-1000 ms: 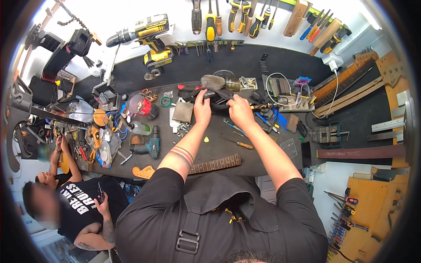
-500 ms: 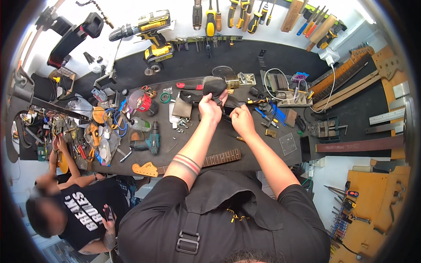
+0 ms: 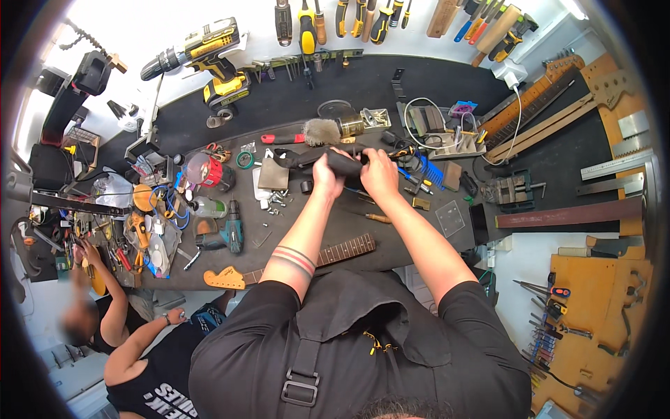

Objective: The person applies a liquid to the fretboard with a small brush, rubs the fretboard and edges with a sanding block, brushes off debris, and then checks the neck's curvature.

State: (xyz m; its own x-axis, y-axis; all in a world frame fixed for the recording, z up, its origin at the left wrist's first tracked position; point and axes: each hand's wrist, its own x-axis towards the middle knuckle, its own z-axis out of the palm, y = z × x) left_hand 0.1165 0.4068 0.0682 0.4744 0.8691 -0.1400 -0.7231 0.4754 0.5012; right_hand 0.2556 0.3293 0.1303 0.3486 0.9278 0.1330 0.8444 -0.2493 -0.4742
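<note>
Over the middle of the bench, my left hand [image 3: 326,177] is closed around a black, soft-looking padded item [image 3: 343,165]; its exact kind is unclear. My right hand [image 3: 380,174] grips the same item's right side, fingers bent and partly hidden. Just beyond lies a fuzzy grey brush head [image 3: 322,132] beside a red handle [image 3: 283,139]. A grey metal block [image 3: 273,174] and several loose screws [image 3: 276,201] are left of my hands. Closer to me rests a guitar neck [image 3: 347,249] with frets, its pale headstock [image 3: 225,278] pointing left, partly covered by my left arm.
A teal cordless drill [image 3: 232,229] stands left on the cluttered bench [image 3: 307,216]. Two people are at far left, one person's arm [image 3: 139,342] near the bench edge. A small vise [image 3: 515,190] sits right. A yellow drill [image 3: 222,77] and screwdrivers hang on the wall.
The black item has come lower and turned between my hands, uncovering the fuzzy brush head. My right hand has moved up beside it. At left, a person has shifted and the phone is out of sight.
</note>
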